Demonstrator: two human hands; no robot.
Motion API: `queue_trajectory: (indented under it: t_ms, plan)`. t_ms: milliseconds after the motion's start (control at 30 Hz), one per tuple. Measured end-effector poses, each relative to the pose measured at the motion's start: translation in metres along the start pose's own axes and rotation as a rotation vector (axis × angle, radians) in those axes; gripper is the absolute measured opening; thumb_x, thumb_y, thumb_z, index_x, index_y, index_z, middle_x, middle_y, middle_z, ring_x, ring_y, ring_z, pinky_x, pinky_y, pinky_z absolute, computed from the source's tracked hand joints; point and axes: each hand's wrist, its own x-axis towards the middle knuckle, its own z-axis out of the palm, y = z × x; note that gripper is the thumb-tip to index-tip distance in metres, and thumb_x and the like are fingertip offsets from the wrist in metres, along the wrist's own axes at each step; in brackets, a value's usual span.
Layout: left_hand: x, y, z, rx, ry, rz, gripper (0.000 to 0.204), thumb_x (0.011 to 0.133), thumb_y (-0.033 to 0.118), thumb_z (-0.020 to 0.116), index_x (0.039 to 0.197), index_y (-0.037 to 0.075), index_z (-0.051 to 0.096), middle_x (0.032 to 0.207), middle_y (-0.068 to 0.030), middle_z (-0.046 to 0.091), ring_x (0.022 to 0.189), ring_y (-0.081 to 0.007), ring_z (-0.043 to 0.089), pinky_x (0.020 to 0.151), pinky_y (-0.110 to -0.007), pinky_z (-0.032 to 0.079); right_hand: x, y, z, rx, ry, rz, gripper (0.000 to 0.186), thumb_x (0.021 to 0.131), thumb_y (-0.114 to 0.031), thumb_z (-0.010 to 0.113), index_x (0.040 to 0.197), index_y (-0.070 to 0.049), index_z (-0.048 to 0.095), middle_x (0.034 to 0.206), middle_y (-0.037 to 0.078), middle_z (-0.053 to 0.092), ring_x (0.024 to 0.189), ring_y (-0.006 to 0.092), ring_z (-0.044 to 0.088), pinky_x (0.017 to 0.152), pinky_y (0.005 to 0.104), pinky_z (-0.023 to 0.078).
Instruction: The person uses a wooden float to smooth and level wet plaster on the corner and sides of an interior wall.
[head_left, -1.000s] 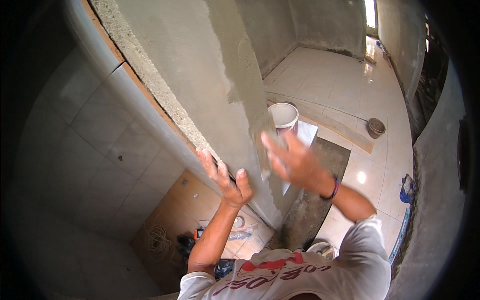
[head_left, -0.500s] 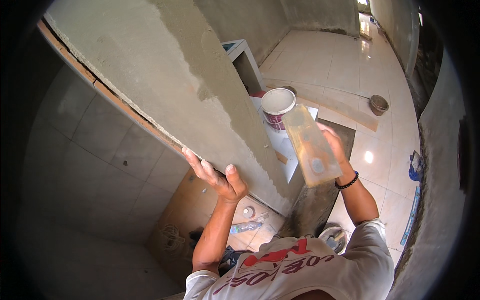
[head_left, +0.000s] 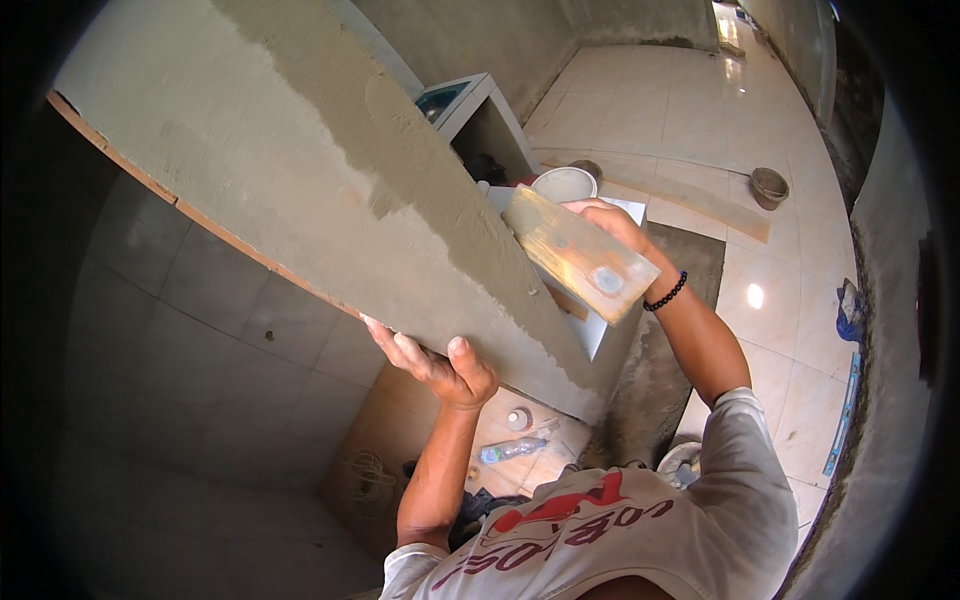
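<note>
A plastered column, with a darker damp band and an orange edge strip, runs diagonally from upper left toward the lower middle. My left hand rests along the column's lower-left edge, fingers outstretched and apart, thumb up. My right hand grips a flat, worn rectangular float with yellowish and grey stains, tilted beside the column's damp band. Behind the float, a white bucket stands on a white tiled ledge.
A tiled cubby stands behind the column. Beyond lie a dark bucket and a long board. Below are a plastic bottle, coiled cord and another bucket. A blue level lies by the right wall.
My right hand has swung round with the float, now higher, flatter toward me and nearer the column. My left hand stays at the edge. The view has shifted, showing the cubby.
</note>
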Motion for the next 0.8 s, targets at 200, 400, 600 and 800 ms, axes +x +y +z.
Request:
queue_trajectory:
  t_ms: [200,400,600,800]
  plan:
    - [-0.004,0.004,-0.002,-0.008,0.001,-0.046,0.067,0.101,0.019,0.042,0.159,0.009,0.010,0.163,-0.0266,0.000,0.151,-0.0454,0.007,0.118,-0.061,0.017,0.011,-0.015,0.015,0.421,-0.212,-0.062,0.034,0.098,-0.012,0.049,0.125,0.006,0.062,0.127,0.012,0.065,0.107,0.0149,0.064,0.093,0.0300,0.052]
    - [-0.004,-0.004,0.005,-0.072,0.037,0.001,0.069,0.100,0.020,0.043,0.158,0.000,0.009,0.163,-0.0265,0.003,0.153,-0.0398,0.005,0.121,-0.055,0.009,0.004,-0.015,0.029,0.980,-0.146,0.027,0.037,0.100,-0.022,0.050,0.126,0.003,0.059,0.118,0.016,0.068,0.101,0.0240,0.069,0.091,0.0376,0.055]
    - [-0.004,-0.005,0.002,-0.043,0.020,0.007,0.071,0.100,0.020,0.043,0.158,-0.002,0.008,0.165,-0.0239,0.002,0.154,-0.0362,0.004,0.122,-0.053,0.007,-0.037,-0.004,0.026,1.005,-0.090,-0.146,0.041,0.103,-0.024,0.044,0.131,0.002,0.056,0.120,0.017,0.068,0.105,0.0269,0.069,0.093,0.0428,0.057]
    - [-0.003,-0.004,0.002,-0.059,0.019,0.004,0.072,0.100,0.020,0.044,0.158,-0.002,0.007,0.165,-0.0220,0.002,0.154,-0.0354,0.004,0.123,-0.053,0.008,-0.066,0.057,-0.001,0.491,0.180,0.048,0.039,0.100,-0.015,0.046,0.131,0.005,0.059,0.121,0.017,0.068,0.102,0.0191,0.068,0.091,0.0337,0.055]
